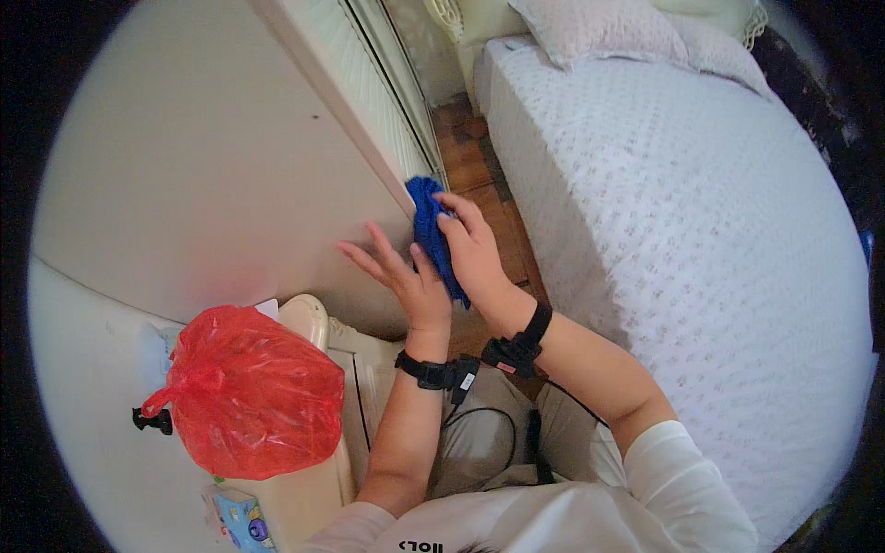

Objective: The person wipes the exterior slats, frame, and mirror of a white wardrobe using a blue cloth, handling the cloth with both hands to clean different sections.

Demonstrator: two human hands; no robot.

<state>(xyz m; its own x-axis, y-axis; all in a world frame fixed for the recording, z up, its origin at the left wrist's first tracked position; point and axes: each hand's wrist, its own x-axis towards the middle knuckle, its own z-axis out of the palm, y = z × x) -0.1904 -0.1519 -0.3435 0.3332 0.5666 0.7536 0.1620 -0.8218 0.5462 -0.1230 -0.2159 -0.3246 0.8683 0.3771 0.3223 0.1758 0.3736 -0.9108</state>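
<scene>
A blue cloth [429, 221] lies against the front edge of a tall cream cabinet [212, 157], bunched up and hanging down between my hands. My right hand [473, 253] grips the cloth from the right, its fingers curled over the upper part. On the other side, my left hand [410, 286] has its fingers stretched out and spread toward the cabinet's side panel; its thumb touches the cloth. The cloth's lower end hangs behind the left hand and is partly hidden. Both wrists wear black straps with small boxes and cables.
A red plastic bag [258, 396], full and knotted, sits on a cream bedside cabinet [318, 502] at the left. A blue tissue pack [241, 521] lies in front of it. On the right stands a bed [682, 221] with a white patterned sheet and pillows [608, 32]. Brown floor tiles [466, 161] show between.
</scene>
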